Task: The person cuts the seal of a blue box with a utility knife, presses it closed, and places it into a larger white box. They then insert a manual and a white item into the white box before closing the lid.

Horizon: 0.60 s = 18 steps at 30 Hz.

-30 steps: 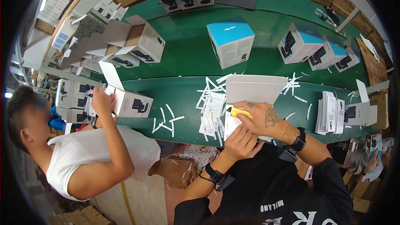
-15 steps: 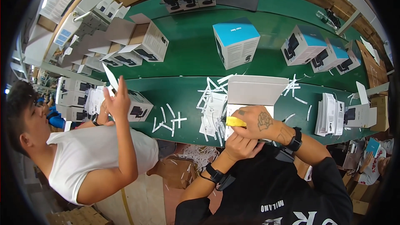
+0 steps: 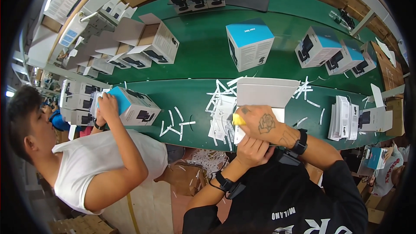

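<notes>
A white box (image 3: 266, 90) stands open in front of me, its lid tilted up on the far side. Over its near part my right hand (image 3: 263, 122) is closed around a small yellow object (image 3: 237, 119), mostly hidden in the fist. My left hand (image 3: 253, 151) lies just below, fingers curled at the box's near edge and partly under the right hand. What the left fingers hold cannot be made out. White paper strips (image 3: 224, 123) are heaped on printed sheets beside the box's left side.
On the green table's (image 3: 199, 104) far belt stands a blue-topped box (image 3: 250, 39), with several more at right. A stack of booklets (image 3: 340, 119) lies to my right. At left, a co-worker's hand (image 3: 108, 104) rests on another blue-topped box (image 3: 138, 108). Open boxes (image 3: 162, 43) stand beyond.
My right hand has shifted slightly left and toward me with the yellow object. The co-worker's raised hand has come down and the blue lid is folded over. Boxes on the far belt moved slightly right.
</notes>
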### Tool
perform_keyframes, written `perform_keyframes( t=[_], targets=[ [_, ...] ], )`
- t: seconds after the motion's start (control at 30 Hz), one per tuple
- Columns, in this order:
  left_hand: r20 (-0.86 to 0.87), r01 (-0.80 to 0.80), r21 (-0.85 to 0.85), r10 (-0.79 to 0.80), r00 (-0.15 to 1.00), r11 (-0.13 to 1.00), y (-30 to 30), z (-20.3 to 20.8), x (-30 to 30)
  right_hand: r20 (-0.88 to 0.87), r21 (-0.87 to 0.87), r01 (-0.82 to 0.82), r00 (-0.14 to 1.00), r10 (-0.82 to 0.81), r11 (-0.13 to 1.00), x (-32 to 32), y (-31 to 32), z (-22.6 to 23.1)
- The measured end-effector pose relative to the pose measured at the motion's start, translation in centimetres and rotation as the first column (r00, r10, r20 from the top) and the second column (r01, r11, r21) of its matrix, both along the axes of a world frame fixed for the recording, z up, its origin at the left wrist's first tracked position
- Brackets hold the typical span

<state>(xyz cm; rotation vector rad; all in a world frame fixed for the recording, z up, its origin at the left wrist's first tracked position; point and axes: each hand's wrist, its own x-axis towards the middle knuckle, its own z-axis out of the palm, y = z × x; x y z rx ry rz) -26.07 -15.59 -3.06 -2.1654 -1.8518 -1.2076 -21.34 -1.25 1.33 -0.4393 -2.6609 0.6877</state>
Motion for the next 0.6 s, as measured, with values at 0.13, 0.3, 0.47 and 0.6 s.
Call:
perform_keyframes(
  t=[0.13,0.3,0.47,0.6],
  targets=[
    [-0.031,-0.011,-0.058,0.009,0.999,0.998,-1.2,-0.8,-0.7,-0.332,-0.143,-0.078,0.943,0.027,0.987,1.8,-1.2,3.5],
    [-0.074,-0.042,-0.071,0.037,0.997,0.997,-0.5,1.0,-1.5,-0.525,-0.306,0.366,0.705,-0.477,0.879,9.3,2.6,4.7],
    [-0.112,-0.028,-0.085,0.018,0.994,0.996,-0.9,1.2,-2.7,-0.321,-0.475,0.725,0.386,-0.865,0.500,15.0,5.8,2.6],
    [-0.139,0.008,-0.136,-0.028,0.990,0.991,-1.4,2.0,-4.6,0.046,-0.317,0.808,0.536,-0.843,0.496,14.6,6.0,2.7]
  ],
)
